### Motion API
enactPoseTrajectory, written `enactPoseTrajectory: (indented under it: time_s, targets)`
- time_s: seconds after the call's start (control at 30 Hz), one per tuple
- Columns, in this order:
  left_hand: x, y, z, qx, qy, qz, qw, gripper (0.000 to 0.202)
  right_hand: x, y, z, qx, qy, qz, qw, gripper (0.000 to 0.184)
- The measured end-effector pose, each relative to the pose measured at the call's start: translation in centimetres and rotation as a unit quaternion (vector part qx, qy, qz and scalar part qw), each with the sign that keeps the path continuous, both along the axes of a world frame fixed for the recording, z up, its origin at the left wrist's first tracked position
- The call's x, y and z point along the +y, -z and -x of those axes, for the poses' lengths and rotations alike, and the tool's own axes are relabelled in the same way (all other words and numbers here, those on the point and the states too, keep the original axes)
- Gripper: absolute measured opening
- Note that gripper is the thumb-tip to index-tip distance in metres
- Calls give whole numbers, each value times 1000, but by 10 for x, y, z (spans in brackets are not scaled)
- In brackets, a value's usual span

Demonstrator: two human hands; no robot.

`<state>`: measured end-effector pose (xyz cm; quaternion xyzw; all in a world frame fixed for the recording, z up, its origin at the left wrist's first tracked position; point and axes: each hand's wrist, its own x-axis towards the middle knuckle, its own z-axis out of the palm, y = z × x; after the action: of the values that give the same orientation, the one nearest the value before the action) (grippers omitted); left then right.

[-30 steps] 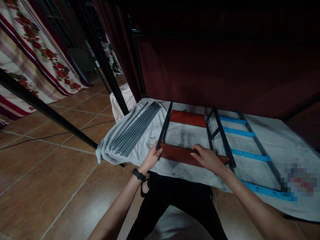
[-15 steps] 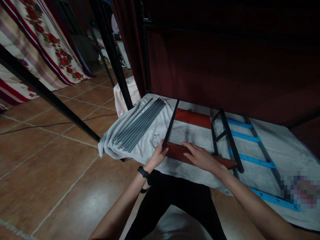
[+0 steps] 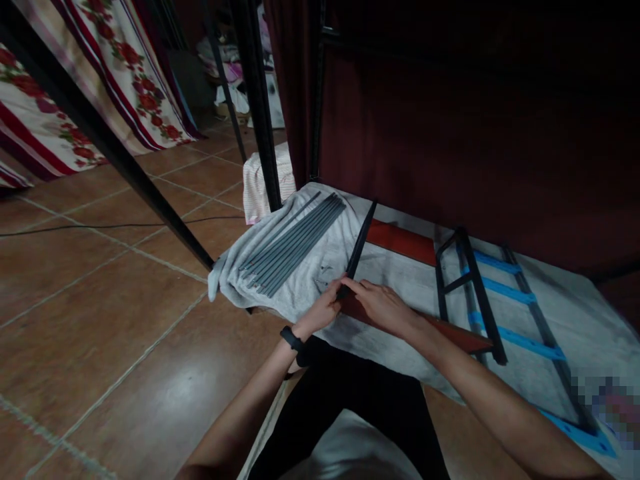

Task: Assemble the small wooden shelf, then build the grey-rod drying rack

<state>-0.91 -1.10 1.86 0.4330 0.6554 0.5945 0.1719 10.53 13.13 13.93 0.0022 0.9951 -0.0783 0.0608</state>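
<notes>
My left hand [image 3: 326, 305], with a dark band on its wrist, is closed round the near end of a black bar [image 3: 362, 239]. My right hand [image 3: 384, 308] meets it there, thumb and fingers closed at the same end of the bar; its fingertips are partly hidden. Two reddish-brown boards, a far one [image 3: 404, 241] and a near one [image 3: 460, 335], run from this bar to a black frame [image 3: 477, 287] on the right. My right hand and forearm cover part of the near board. Small screws [image 3: 325, 270] lie left of the bar.
Several grey rods [image 3: 295, 245] lie side by side on the grey cloth [image 3: 395, 272], left of my hands. Dark rails with blue crosspieces [image 3: 510, 290] lie to the right. Black posts [image 3: 257, 107] stand at the left, and a dark red curtain [image 3: 425, 147] hangs behind.
My right hand has moved left from above the near board to the bar's end, beside my left hand. The bar now leans more to the right, and the view has shifted slightly.
</notes>
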Motion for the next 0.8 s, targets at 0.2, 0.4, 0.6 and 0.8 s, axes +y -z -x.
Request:
enactPoseTrajectory:
  time_s: [0.2, 0.4, 0.6, 0.8]
  targets:
    - [-23, 29, 49, 107, -205, 106, 967, 35, 3, 7, -1, 25, -13, 25, 999, 56]
    - [-11, 38, 60, 239, -86, 168, 953, 31, 3, 8, -1, 27, -7, 24, 999, 57]
    - [-6, 34, 49, 245, -110, 210, 940, 28, 4, 9, -1, 11, 6, 25, 1000, 55]
    - [-10, 27, 23, 254, -146, 319, 901, 22, 3, 8, -1, 13, 0, 23, 1000, 54]
